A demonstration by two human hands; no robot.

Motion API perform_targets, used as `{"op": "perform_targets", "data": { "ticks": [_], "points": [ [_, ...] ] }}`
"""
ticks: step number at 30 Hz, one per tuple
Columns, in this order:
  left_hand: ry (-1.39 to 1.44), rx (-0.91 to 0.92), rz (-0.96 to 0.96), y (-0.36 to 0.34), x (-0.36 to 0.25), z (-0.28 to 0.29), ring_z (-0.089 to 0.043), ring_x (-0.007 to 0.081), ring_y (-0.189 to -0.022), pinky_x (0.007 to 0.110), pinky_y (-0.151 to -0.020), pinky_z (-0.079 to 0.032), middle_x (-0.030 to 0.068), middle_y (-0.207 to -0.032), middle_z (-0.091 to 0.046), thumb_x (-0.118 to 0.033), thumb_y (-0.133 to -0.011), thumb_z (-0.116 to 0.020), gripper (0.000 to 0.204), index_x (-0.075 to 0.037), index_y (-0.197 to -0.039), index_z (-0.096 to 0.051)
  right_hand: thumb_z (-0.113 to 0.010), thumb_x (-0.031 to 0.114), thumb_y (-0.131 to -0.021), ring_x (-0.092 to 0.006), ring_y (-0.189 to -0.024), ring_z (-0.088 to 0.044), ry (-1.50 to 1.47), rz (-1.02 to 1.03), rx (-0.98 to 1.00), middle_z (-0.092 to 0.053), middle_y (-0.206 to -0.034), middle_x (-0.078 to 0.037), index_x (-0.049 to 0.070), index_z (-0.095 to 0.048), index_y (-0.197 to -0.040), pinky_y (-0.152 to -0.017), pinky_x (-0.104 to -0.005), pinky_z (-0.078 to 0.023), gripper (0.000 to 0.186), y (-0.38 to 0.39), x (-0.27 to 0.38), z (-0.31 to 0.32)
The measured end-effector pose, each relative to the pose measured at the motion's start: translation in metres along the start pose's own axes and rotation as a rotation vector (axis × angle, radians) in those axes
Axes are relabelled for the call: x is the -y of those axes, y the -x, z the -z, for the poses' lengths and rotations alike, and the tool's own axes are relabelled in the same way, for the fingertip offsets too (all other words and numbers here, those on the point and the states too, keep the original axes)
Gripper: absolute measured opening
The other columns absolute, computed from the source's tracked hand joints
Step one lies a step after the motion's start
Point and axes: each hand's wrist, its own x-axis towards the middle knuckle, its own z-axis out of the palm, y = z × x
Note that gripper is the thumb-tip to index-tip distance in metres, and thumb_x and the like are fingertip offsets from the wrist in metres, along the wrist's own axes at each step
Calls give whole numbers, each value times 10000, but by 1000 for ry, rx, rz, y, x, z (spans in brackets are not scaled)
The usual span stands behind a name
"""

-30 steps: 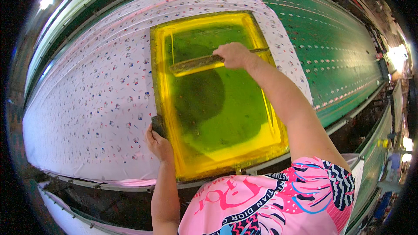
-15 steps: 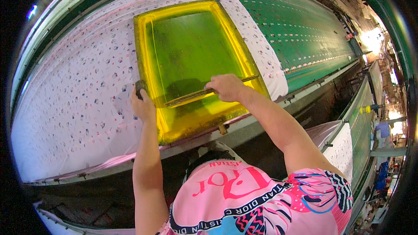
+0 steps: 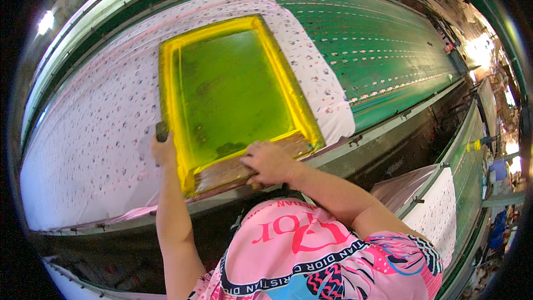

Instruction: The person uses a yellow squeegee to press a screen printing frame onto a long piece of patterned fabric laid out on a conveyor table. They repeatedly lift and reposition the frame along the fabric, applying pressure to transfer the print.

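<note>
While the left hand [image 3: 163,150] clasps the block [image 3: 161,131] at the left edge of the screen [image 3: 230,94], the right hand [image 3: 270,163] grasps the squeegee [image 3: 223,173] mid-length at the near end, apt if, as seems likely, it is stiff and light.

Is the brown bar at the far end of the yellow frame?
No, the brown bar lies along the near end of the yellow frame, under the right hand.

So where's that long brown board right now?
The brown board lies across the near end of the yellow frame, below centre in the head view, under the right hand.
</note>
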Motion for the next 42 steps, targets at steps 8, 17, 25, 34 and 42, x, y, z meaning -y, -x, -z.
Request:
{"op": "perform_targets", "data": {
  "ticks": [8, 17, 25, 34, 42],
  "points": [
    [-17, 19, -22, -16, 30, 7, -765, 392, -958, 493, -886, -580, 219, -1072, -814, -312, -913, -863, 461, 32, -1208, -781, -802, 450, -917, -407, -1260, -648, -258, 92, -143, -705, -1337, -185, 68, -748, -1259, -1119, -533, -501, 516, 39, -77, 14],
    [23, 51, 7, -17, 29, 8, -741, 318, -891, 443, -844, -568, 180, -1024, -809, -197, -950, -814, 328, 48, -1165, -779, -797, 268, -965, -472, -1558, -404, -497, -313, -534, -402, -1683, -270, 13, -473, -1625, -1304, -553, -331, 779, 86, -195, 7],
    [86, 65, 37, -5, 13, 9, -694, 225, -831, 387, -800, -554, 121, -980, -797, -147, -969, -799, 268, 46, -1153, -777, -717, 73, -1022, -368, -1542, -471, -987, -419, -834, -498, -1636, -230, -44, -512, -1569, -1314, -465, -336, 597, 80, -206, -39],
    [73, 122, 14, -13, 16, 8, -670, 217, -853, 388, -786, -549, 121, -1039, -774, -139, -1001, -769, 284, 58, -1205, -752, -667, 211, -1092, -277, -1513, -508, -1305, -509, -845, -607, -1558, -178, -53, -590, -1525, -1294, -418, -351, 513, 82, -196, -7],
    [776, 345, 389, -3, -83, -13, -733, 330, -1002, 452, -854, -615, 220, -1218, -744, -99, -1027, -726, 391, 90, -1365, -676, -661, 395, -1116, -271, -1569, -445, -1414, -329, -878, -537, -1658, -161, -39, -529, -1605, -1324, -420, -280, 667, 97, -209, 64]
  ]
}}
